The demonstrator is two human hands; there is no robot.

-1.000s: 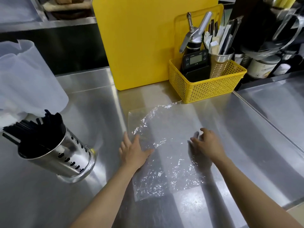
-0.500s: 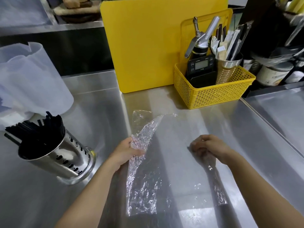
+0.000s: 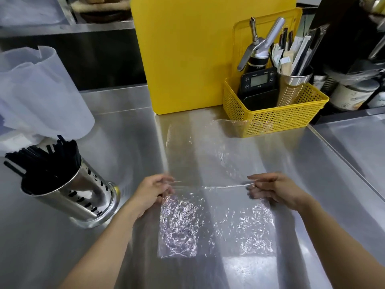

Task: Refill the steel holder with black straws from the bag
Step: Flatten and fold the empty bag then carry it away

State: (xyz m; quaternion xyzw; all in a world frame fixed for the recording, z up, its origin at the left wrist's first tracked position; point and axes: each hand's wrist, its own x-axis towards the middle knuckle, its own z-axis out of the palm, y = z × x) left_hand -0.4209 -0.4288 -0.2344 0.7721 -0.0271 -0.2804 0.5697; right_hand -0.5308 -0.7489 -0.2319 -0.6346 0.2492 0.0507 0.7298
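Note:
An empty clear plastic bag (image 3: 216,224) lies spread on the steel counter (image 3: 125,126) in front of me. My left hand (image 3: 153,190) pinches its left edge and my right hand (image 3: 270,189) pinches its right edge, with a fold line stretched between them. The far half of the bag lifts up toward the yellow basket. The steel holder (image 3: 83,197) with slotted holes stands at the left, tilted in view and packed with black straws (image 3: 48,157).
A yellow cutting board (image 3: 187,55) leans at the back. The yellow basket (image 3: 275,115) holds a whipper, a black timer and a steel cup of utensils. A translucent white bag (image 3: 39,92) sits at far left. The counter's edge runs along the right.
The bag was gathered up in my left hand half a second ago; now it is spread wide again and both hands hold its edges along a fold.

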